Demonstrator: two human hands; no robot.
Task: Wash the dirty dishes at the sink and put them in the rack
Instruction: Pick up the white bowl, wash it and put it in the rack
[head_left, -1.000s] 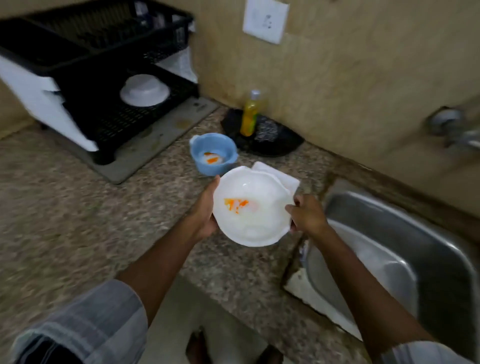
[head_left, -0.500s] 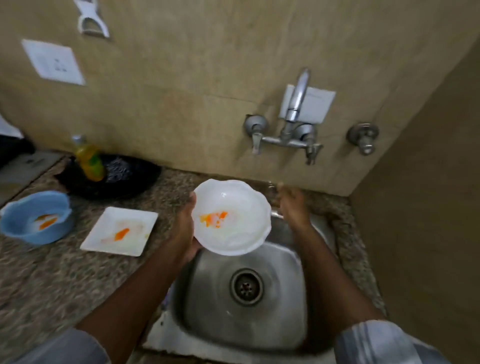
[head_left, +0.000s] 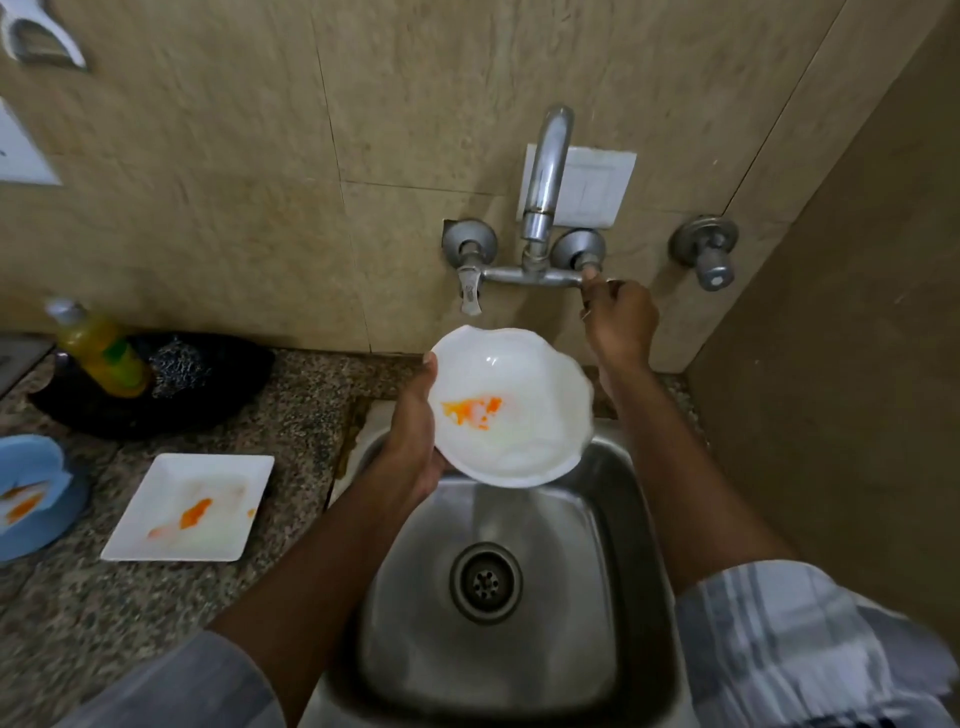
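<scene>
The left hand (head_left: 415, 431) grips the white bowl (head_left: 511, 405) by its left rim, thumb on the edge, holding it at frame centre above the sink (head_left: 519, 623); orange smears mark its inside. The right hand (head_left: 621, 325), upper right of centre, curls its fingers round the right handle of the tap (head_left: 540, 223). On the desk (head_left: 285, 415) at lower left lie a stained square plate (head_left: 192, 506) and a blue bowl (head_left: 31, 496); a soap bottle (head_left: 101, 353) stands above them.
</scene>
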